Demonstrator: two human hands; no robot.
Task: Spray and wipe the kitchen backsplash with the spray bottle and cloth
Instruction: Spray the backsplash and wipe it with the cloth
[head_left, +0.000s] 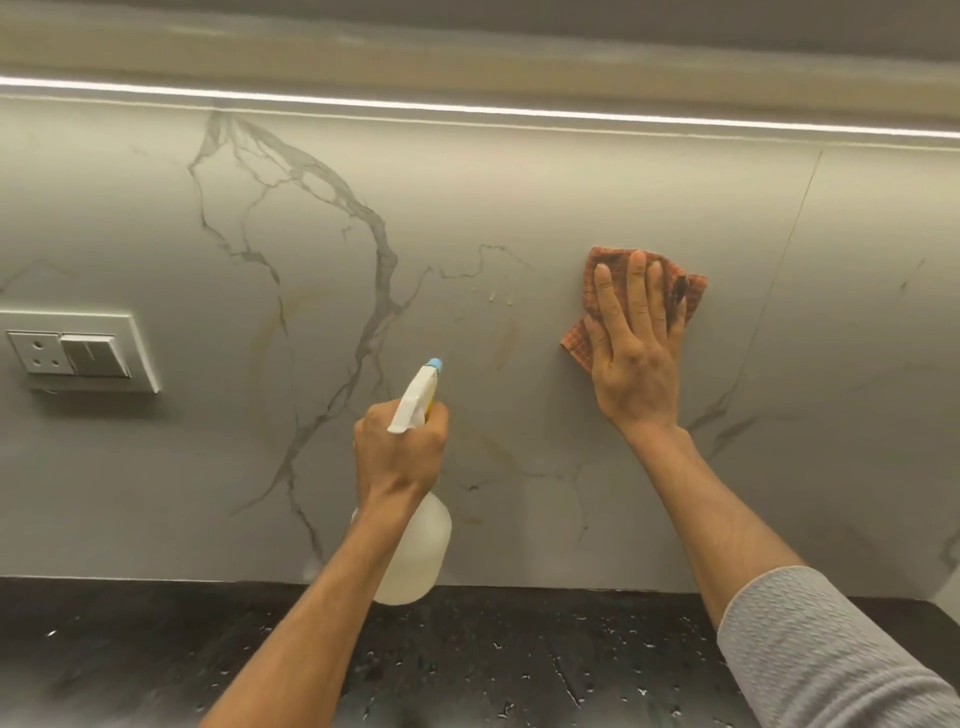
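Left hand (400, 452): fist closed on spray bottle (413, 545), frame centre | Right hand (636, 353): open flat, pressing cloth (589, 291) against backsplash (467, 208), right of centre

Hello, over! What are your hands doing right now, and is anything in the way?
Left hand gripping spray bottle, nozzle toward wall. Right hand flat, pressing cloth on it. Socket far left, clear.

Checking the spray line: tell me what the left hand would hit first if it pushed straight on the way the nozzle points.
Most likely the backsplash: the left hand aims the spray bottle up at bare marble left of the cloth, though depth is unclear.
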